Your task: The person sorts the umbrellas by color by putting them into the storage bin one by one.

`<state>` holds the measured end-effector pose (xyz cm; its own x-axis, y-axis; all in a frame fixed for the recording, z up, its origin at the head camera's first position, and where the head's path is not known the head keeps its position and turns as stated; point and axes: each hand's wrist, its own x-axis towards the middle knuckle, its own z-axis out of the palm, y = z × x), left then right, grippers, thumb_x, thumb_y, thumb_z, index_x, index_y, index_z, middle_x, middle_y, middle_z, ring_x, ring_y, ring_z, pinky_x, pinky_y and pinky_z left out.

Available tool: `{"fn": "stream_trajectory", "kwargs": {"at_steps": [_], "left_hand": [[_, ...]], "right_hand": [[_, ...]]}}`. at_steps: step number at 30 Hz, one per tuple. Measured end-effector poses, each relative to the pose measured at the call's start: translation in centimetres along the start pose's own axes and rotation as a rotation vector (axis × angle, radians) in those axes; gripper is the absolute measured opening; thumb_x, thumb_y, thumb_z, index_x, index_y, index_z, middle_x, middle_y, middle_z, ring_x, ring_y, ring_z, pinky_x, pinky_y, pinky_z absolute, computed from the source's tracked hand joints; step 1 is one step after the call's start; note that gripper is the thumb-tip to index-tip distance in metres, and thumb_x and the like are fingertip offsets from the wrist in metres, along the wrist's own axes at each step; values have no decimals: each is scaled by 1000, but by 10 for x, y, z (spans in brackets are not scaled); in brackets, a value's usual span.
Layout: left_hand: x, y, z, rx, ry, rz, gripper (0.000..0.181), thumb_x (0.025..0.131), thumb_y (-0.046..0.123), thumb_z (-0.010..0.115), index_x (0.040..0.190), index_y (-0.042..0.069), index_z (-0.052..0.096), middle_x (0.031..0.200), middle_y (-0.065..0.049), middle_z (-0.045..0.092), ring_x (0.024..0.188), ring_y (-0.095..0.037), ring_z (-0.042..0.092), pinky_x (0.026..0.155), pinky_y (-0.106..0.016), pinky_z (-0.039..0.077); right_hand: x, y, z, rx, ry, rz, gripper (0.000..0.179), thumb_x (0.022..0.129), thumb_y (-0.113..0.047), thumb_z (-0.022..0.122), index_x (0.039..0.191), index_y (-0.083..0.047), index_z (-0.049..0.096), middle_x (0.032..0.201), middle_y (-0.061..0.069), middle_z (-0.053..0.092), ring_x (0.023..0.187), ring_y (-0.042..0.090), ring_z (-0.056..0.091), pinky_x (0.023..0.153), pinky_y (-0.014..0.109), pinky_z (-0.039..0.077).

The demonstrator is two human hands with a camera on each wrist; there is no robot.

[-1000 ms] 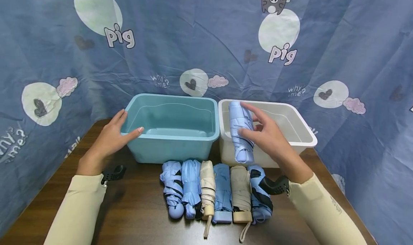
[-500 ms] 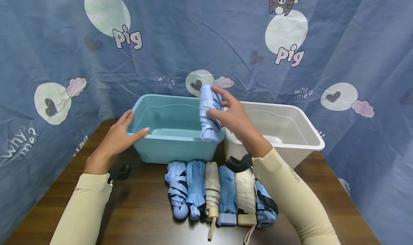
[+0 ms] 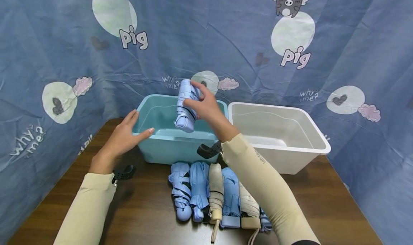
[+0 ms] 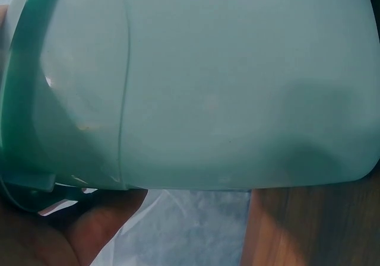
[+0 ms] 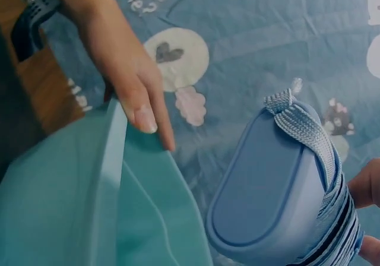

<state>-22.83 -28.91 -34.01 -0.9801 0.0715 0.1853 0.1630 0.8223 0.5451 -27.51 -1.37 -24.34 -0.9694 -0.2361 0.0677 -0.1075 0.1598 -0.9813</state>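
My right hand [image 3: 208, 107] grips a folded light-blue umbrella [image 3: 186, 110] between thumb and fingers, tilted above the teal bin [image 3: 174, 152]. In the right wrist view the umbrella's flat oval handle end [image 5: 255, 189] faces the camera, with a strap looped beside it. My left hand [image 3: 120, 139] rests at the left end of the teal bin, thumb spread over the front rim and fingers nearly straight along the side. The left wrist view is filled by the bin's outer wall [image 4: 225, 88]. No umbrella shows inside the teal bin's visible part.
A white bin [image 3: 280, 159] stands right of the teal one. In front lie several folded umbrellas in a row: blue ones [image 3: 180, 191] and beige ones [image 3: 216, 191]. My right forearm partly covers the rightmost. A printed blue curtain [image 3: 226, 41] hangs behind the wooden table [image 3: 145, 209].
My right hand has carried the light-blue umbrella left, from over the white bin to over the teal bin. My left hand has stayed on the teal bin; the view has shifted slightly.
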Motion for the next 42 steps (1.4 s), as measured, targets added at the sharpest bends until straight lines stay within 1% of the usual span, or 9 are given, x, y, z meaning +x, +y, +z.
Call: {"fn": "stream_trajectory", "kwargs": {"at_steps": [4, 8, 12, 15, 20, 24, 30, 34, 42], "left_hand": [[3, 0, 1, 4, 16, 12, 102, 88, 61, 57, 153, -1, 8, 160, -20, 4, 142, -48, 14, 105, -68, 22], [3, -1, 0, 18, 9, 16, 102, 88, 62, 55, 153, 0, 7, 160, -20, 3, 142, -48, 14, 105, -68, 22], [3, -2, 3, 30, -3, 16, 103, 88, 63, 55, 153, -1, 6, 160, -21, 2, 141, -48, 15, 105, -68, 22], [1, -2, 3, 33, 2, 23, 103, 88, 62, 56, 153, -2, 6, 160, -21, 3, 141, -48, 16, 105, -67, 23], [1, -3, 3, 22, 9, 22, 103, 88, 62, 55, 153, -1, 7, 160, -19, 3, 142, -47, 16, 105, -66, 23], [2, -4, 3, 13, -1, 16, 103, 88, 63, 55, 154, 1, 6, 161, -16, 1, 143, -45, 14, 106, -66, 23], [0, -5, 3, 24, -1, 8, 103, 88, 64, 54, 154, 1, 5, 161, -16, 0, 142, -46, 14, 105, -67, 23], [0, -4, 3, 22, -1, 6, 103, 88, 64, 55, 154, 2, 6, 161, -15, 1, 143, -46, 14, 105, -66, 23], [1, -4, 4, 31, 1, 24, 101, 89, 62, 54, 154, 2, 6, 161, -15, 1, 142, -47, 15, 104, -68, 24]], "right_hand": [[15, 1, 19, 14, 2, 3, 66, 84, -16, 71, 141, -41, 45, 120, 12, 52, 101, 26, 57, 62, 38, 56], [28, 7, 40, -19, 30, 7, 66, 85, -19, 70, 142, -39, 44, 128, 9, 50, 100, 24, 56, 59, 36, 55], [36, 18, 58, -44, 57, 44, 66, 84, -21, 71, 142, -40, 45, 134, 7, 49, 96, 23, 57, 57, 35, 54], [41, 26, 72, -21, 66, 73, 65, 83, -19, 71, 140, -40, 47, 135, 7, 49, 93, 22, 57, 56, 36, 54], [51, 34, 87, 42, 78, 127, 64, 83, -21, 70, 140, -41, 48, 134, 5, 50, 89, 21, 59, 56, 36, 54], [58, 41, 93, 43, 110, 162, 64, 83, -23, 70, 139, -42, 47, 132, 5, 51, 88, 21, 59, 56, 37, 55], [62, 49, 99, -70, 112, 144, 65, 82, -24, 73, 140, -39, 48, 135, 5, 51, 91, 22, 57, 56, 40, 56], [61, 54, 101, -151, 113, 151, 65, 82, -24, 74, 141, -36, 49, 130, 7, 54, 91, 22, 57, 57, 40, 57], [58, 61, 104, -307, 26, 218, 65, 83, -24, 75, 141, -35, 48, 128, 9, 54, 84, 22, 59, 58, 41, 57]]}}
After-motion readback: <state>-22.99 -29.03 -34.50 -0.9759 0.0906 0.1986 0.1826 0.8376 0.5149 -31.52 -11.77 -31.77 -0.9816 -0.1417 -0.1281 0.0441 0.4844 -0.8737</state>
